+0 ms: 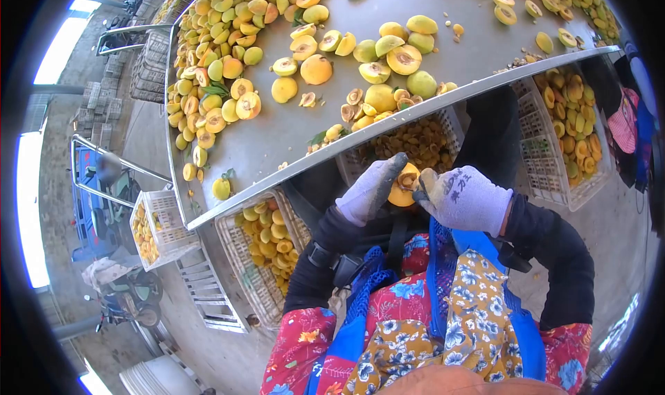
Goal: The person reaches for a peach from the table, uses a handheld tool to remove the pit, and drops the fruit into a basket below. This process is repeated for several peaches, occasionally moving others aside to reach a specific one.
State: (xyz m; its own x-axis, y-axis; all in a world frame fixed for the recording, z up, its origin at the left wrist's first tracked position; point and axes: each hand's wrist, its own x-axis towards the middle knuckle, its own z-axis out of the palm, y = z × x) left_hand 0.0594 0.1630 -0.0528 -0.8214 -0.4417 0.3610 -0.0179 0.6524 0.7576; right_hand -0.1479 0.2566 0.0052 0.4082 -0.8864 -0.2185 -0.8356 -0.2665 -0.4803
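Observation:
In front of my body, below the table edge, my left hand (372, 190) in a pale glove with dark fingertips grips a cut yellow peach (402, 195). Its orange flesh and hollow face up. My right hand (465, 199), in a pale glove with dark writing on its back, is closed, fingertips at the peach's right side. Something small and thin shows between those fingers and the flesh, too small to name. Under both hands a white crate (454, 133) contains brownish pits (413, 145), partly hidden by the table.
A metal table (270, 135) carries many whole and halved peaches (225, 31), with loose pits near its edge. Crates of peach halves stand at left (232, 246) and right (533, 142). Farther left are a crate on a stand (166, 218), a motorbike (128, 298) and stacked crates (149, 66).

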